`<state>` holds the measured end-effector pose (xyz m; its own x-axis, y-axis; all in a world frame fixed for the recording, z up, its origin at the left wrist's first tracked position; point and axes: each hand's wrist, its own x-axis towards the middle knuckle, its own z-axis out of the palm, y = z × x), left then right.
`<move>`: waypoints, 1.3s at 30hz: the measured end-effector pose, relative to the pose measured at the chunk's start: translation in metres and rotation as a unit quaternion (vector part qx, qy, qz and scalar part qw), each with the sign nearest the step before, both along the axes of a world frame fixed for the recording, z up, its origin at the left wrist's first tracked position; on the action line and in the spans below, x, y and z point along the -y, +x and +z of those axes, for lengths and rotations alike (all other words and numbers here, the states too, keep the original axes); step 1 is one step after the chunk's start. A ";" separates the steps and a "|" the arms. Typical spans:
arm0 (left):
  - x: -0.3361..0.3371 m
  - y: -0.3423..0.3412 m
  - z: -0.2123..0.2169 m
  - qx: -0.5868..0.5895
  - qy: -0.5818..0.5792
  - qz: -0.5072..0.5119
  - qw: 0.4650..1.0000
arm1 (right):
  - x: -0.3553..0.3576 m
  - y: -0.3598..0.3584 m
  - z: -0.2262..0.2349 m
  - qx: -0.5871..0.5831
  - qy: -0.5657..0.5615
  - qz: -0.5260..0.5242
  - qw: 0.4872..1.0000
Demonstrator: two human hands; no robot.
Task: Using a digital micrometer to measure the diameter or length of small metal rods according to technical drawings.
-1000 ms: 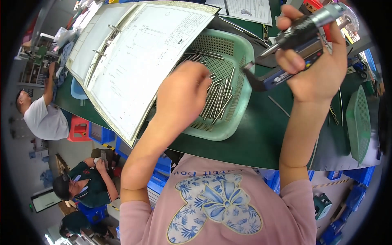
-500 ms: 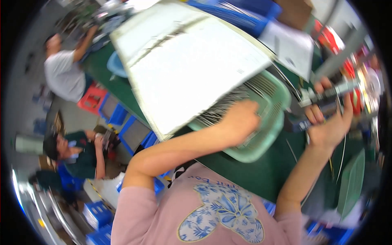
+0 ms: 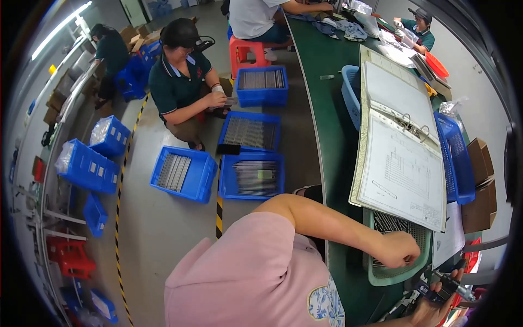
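Observation:
My left hand [image 3: 399, 249] is curled shut over the near end of a green plastic basket [image 3: 384, 277]. Whatever is between its fingertips is too small to make out. Thin metal rods [image 3: 389, 222] lie in the basket, partly covered by an open ring binder [image 3: 400, 158] with a technical drawing on its page. At the lower right, my right hand [image 3: 427, 313] holds a micrometer [image 3: 433, 292] with a dark body and a silver barrel.
A blue basket [image 3: 455, 158] and cardboard boxes [image 3: 479, 185] stand beyond the binder on the green table [image 3: 321, 117]. A silver tool [image 3: 402, 304] lies near my right hand. On the floor to the left, a crouching person [image 3: 180, 82] handles parts beside blue bins [image 3: 204, 174] of metal pieces.
My view has swung to the left, bringing the floor, bins and co-workers into sight. My left hand stays over the basket and my right hand still has the micrometer.

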<state>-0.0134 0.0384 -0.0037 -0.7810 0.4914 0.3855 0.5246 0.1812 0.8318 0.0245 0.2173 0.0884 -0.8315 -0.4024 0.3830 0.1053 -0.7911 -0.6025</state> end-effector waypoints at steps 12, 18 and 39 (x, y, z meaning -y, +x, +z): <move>0.044 0.003 0.032 0.003 0.202 -0.108 0.973 | 0.031 -0.016 -0.021 0.169 0.028 -0.066 0.983; 0.041 0.008 0.034 -0.021 0.208 -0.136 0.968 | 0.037 -0.014 -0.023 0.202 0.002 -0.073 0.977; 0.040 0.003 0.029 -0.081 0.180 -0.135 0.971 | 0.035 -0.019 -0.033 0.228 0.009 -0.028 0.973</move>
<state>-0.0102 -0.0017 0.0252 -0.5568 0.4803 0.6777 0.6422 -0.2685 0.7180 0.0055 0.1820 0.0552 -0.9344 -0.3542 -0.0365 0.3210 -0.7936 -0.5168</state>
